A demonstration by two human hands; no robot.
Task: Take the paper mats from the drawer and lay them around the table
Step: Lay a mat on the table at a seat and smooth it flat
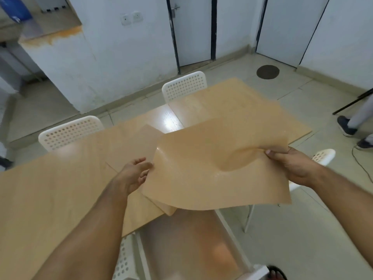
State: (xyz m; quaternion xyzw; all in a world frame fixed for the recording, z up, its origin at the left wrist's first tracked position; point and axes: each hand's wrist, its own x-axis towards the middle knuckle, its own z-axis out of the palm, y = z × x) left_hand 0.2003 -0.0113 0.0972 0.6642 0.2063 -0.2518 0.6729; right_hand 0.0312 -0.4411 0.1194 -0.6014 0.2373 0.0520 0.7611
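I hold a stack of tan paper mats (203, 178) in the air above the near edge of the light wooden table (50, 188). My right hand (292, 164) pinches the stack's right edge, thumb on top, and the top sheet buckles there. My left hand (135, 172) is at the stack's left edge with its fingers relaxed against the paper. Lower sheets stick out under the stack at the bottom left. One more tan mat (147, 144) seems to lie flat on the table just beyond my left hand.
White perforated chairs stand at the far side (70, 132) (184, 85), at the right (323, 156) and below me (125, 257). A person's legs and shoes (349, 128) are at the right edge, next to a black cable on the tiled floor.
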